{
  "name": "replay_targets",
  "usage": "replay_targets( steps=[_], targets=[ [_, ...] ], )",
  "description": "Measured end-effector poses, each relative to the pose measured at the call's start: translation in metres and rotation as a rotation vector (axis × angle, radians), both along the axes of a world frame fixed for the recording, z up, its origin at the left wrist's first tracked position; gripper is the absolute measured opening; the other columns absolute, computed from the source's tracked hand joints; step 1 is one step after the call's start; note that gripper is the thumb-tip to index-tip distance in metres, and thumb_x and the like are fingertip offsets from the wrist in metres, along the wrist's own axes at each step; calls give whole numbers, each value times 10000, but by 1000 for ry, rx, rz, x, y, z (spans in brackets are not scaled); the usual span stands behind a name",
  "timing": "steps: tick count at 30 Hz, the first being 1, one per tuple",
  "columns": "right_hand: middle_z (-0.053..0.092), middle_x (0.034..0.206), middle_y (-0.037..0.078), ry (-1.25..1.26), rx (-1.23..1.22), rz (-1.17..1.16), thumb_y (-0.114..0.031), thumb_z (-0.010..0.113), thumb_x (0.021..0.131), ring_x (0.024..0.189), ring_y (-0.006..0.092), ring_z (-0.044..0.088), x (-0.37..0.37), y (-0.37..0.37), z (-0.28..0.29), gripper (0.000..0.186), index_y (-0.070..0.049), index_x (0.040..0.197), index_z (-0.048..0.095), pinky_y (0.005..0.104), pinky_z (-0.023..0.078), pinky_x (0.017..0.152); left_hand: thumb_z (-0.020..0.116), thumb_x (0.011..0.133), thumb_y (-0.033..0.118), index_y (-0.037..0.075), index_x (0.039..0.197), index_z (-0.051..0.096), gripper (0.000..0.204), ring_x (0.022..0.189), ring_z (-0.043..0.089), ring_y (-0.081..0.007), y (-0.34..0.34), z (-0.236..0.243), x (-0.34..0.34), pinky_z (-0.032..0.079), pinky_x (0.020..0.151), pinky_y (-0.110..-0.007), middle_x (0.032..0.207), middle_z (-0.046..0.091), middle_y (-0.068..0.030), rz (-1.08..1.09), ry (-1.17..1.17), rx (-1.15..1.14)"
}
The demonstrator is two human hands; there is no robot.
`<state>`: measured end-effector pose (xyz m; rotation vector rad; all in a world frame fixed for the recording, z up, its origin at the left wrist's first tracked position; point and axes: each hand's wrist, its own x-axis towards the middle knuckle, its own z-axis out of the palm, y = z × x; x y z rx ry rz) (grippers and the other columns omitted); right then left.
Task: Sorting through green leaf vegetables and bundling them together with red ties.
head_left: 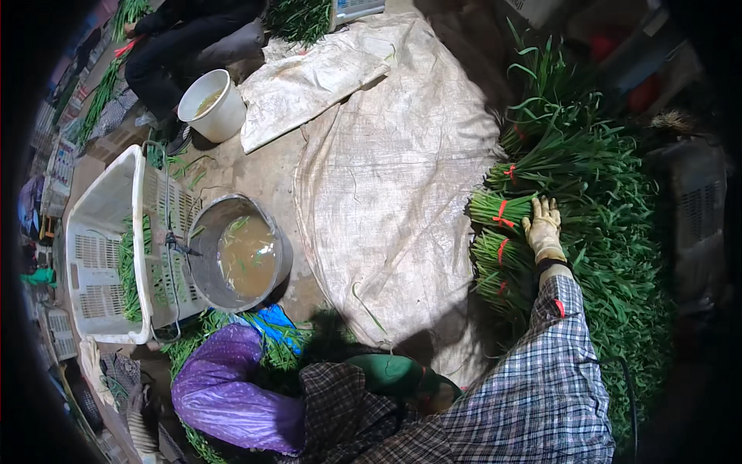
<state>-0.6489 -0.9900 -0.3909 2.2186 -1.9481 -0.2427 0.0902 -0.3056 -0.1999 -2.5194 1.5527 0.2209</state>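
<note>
My right hand (pixel 544 228), in a pale, soiled work glove, lies on a bundle of long green leafy stalks (pixel 492 207) tied with a red band. The fingers are stretched out flat over its leaves, and the cut ends point left. Two more red-banded bundles show close by: one (pixel 506 173) just beyond the hand and another (pixel 495 249) just nearer. A plaid sleeve with a small red strip covers my right arm. My left hand does not show; plaid cloth and a purple patterned garment fill the lower middle.
A whitish woven sheet (pixel 386 178) covers the middle floor. To the left stand a grey bucket (pixel 282 259) of murky water, a white plastic crate (pixel 139 255) with greens and a white bucket (pixel 232 116). Another person's dark-clothed legs (pixel 174 62) are at the far left.
</note>
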Motion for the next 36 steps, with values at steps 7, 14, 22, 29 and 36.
replay_targets(
  steps=[7,14,22,29,36],
  targets=[
    [373,1492,166,4,157,69,-275,664,833,1408,376,266,32,-11,38,712,-147,1457,345,427,171,1183,545,964,144,-15,1329,462,407,1157,555,-232,-16,5,-15,492,944,-355,1276,549,-118,509,799,-509],
    [509,1356,202,-376,-104,306,-97,667,753,1292,376,438,82,-13,39,573,-97,1309,529,433,373,1083,604,815,-114,52,1297,544,514,1176,543,-297,50,10,-8,468,987,-357,1277,535,-157,199,214,-370],
    [704,891,148,-800,624,472,-102,648,889,800,201,653,253,132,45,212,-6,1077,668,302,512,730,650,910,227,3,1270,550,435,1039,571,-124,-66,93,-93,453,850,-231,1174,611,-69,999,837,-952],
    [692,855,155,-993,821,1249,-150,611,907,777,308,674,433,240,137,176,-31,1015,683,357,535,695,684,857,183,-54,1277,505,515,1011,630,-168,-112,77,-98,517,862,-300,1167,624,-123,886,1089,-1266],
    [673,838,178,-977,724,1551,-93,642,865,796,338,657,537,258,221,164,-24,1011,671,377,525,727,638,902,185,-54,1256,520,443,1024,635,-171,-134,54,-98,548,878,-288,1154,624,-107,940,1282,-1409]
  ],
)
